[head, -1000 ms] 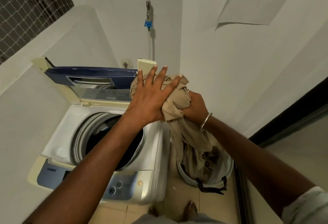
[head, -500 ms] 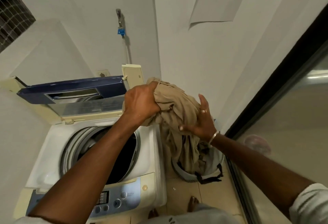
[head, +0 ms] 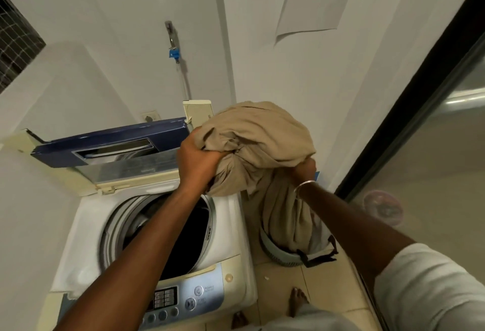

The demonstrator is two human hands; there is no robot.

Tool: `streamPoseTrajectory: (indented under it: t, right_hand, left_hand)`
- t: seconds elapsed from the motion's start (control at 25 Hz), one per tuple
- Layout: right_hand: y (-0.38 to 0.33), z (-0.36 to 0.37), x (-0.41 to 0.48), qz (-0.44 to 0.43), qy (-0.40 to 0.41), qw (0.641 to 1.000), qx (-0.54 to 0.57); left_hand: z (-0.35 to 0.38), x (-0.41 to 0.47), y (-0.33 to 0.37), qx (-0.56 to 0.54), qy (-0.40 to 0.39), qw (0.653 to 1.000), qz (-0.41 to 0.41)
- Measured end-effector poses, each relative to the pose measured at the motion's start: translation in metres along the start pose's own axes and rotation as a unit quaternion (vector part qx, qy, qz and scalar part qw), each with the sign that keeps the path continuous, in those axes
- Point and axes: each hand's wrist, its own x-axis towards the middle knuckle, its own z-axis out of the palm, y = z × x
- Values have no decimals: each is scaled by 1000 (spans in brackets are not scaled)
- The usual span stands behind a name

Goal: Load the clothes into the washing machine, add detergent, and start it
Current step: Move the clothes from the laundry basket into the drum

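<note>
A bundled tan garment [head: 259, 136] hangs in the air over the right edge of the top-loading washing machine [head: 225, 215]. My left hand [head: 195, 164] grips its left side. My right hand [head: 305, 170], wearing a bracelet, holds it from below on the right and is mostly covered by cloth. The tail of the garment trails down into the grey laundry basket [head: 278, 254] on the floor. The machine's blue lid [head: 110, 141] stands raised, and the drum opening [head: 189, 231] is dark, with some laundry faintly visible inside.
The machine's control panel [head: 183, 301] with its buttons faces me at the bottom. White walls close in at the back and left, with a tap and hose [head: 174, 52]. A dark-framed glass door [head: 420, 147] stands on the right. My bare feet [head: 296, 301] rest on the tiled floor.
Both hands have gathered the tan garment into a tighter, higher bundle; my right hand has shifted underneath it. More of the cloth has come up out of the basket.
</note>
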Motion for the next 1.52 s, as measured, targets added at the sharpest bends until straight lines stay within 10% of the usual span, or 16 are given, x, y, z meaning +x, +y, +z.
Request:
streamPoseTrajectory:
  t: [0.28,0.48,0.72,0.96,1.12,1.28,1.52]
  right_hand:
    - [-89,-18,13,22,39,881,471]
    - [-121,-28,4,-117,117,951,261]
    - [-118,-34,-2,-176,155,957,169]
    - [-113,-7,-25,-294,-82,948,93]
    - [-107,-29,-27,-356,-239,902,-45]
    - [-90,-53,-26,-483,-127,859,-113]
    - [-2,-86,4,-318,-21,943,-93]
  left_hand:
    - [55,-18,-77,-56,-103,979,-169]
    - [87,-34,-84,-80,-243,933,-255]
    - [92,-22,-59,-100,-218,971,6]
    - [110,-23,-45,-149,-173,963,-140]
    - [101,-26,-6,-483,-102,832,-254]
    - [97,-31,-17,-568,-74,765,-293]
    - [103,-29,-34,-620,-41,715,-321]
